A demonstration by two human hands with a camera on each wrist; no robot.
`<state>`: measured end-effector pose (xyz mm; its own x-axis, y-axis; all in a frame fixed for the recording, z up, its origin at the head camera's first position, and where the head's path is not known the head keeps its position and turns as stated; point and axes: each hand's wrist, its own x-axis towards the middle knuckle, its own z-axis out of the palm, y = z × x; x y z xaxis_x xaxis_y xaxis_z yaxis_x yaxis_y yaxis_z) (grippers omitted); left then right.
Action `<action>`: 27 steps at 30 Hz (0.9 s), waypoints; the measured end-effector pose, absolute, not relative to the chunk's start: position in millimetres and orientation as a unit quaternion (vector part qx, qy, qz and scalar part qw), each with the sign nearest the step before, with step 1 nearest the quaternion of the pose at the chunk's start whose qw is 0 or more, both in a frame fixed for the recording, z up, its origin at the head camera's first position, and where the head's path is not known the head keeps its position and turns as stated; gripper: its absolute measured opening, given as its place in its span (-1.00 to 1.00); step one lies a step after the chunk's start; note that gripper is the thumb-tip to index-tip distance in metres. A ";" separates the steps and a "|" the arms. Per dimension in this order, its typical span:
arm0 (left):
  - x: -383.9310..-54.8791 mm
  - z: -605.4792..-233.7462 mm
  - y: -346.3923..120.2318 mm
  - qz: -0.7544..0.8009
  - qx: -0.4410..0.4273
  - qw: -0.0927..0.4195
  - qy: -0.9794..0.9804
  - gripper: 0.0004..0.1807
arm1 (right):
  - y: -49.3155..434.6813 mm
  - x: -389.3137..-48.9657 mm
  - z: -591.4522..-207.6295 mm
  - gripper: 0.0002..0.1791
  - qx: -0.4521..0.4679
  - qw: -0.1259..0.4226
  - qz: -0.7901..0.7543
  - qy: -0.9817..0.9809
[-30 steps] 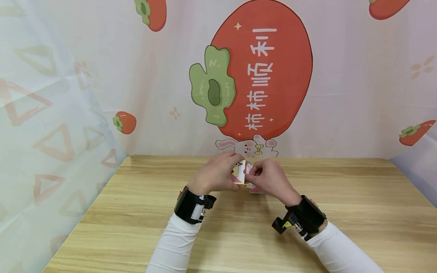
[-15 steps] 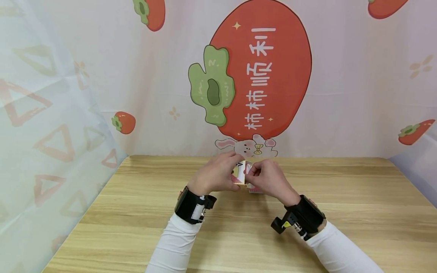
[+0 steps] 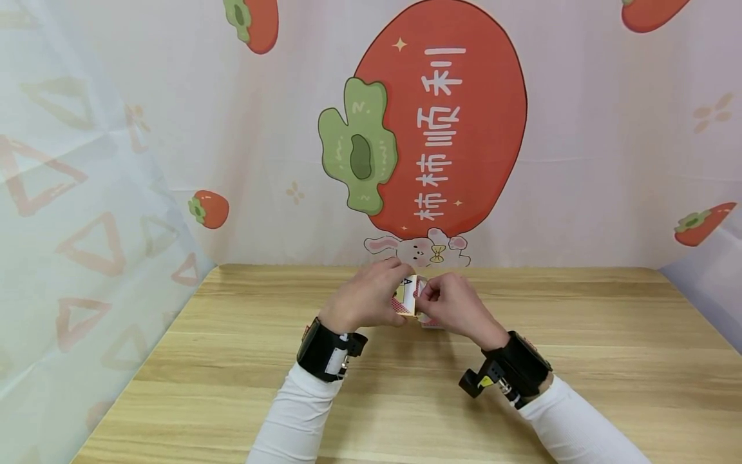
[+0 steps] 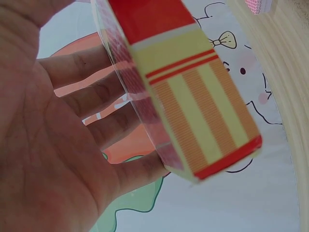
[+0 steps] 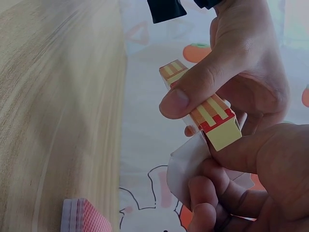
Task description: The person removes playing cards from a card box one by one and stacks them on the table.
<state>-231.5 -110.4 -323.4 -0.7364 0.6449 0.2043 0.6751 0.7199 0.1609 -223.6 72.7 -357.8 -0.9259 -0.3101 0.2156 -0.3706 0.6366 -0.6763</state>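
My left hand [image 3: 371,293] grips a playing-card box [image 4: 212,106], striped orange and yellow along its narrow side with red bands. The box is held above the table, and its face with a letter A turns up in the head view. In the right wrist view the box's end stands open, with a white flap [image 5: 186,162] folded out. My right hand [image 3: 460,308] is at this end, thumb and curled index finger pinching at the flap; the exact contact is partly hidden. Below the hands, a deck of cards [image 5: 87,217] with pink patterned backs lies stacked on the table.
The wooden table [image 3: 243,399] reaches back to a cloth backdrop [image 3: 266,129] printed with persimmons and a rabbit. A black camera strap [image 3: 327,351] sits on the left wrist, and another wrist strap [image 3: 516,367] on the right.
Both hands stay in nearly the same place around the box. My right fingers shift very slightly at its open end, and the whole head view drifts a little.
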 end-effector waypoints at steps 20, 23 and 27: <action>-230.6 -322.5 -111.0 -0.120 -0.355 0.067 -0.925 -0.29 | 72.1 -223.5 -359.4 -0.78 0.192 0.022 0.390 -0.900; -230.8 -322.0 -110.0 -0.116 -0.360 0.067 -0.923 -0.30 | 72.0 -223.7 -359.8 -0.76 0.186 0.023 0.389 -0.902; -230.9 -322.3 -109.3 -0.117 -0.361 0.066 -0.923 -0.31 | 71.8 -223.9 -360.0 -0.75 0.181 0.020 0.393 -0.901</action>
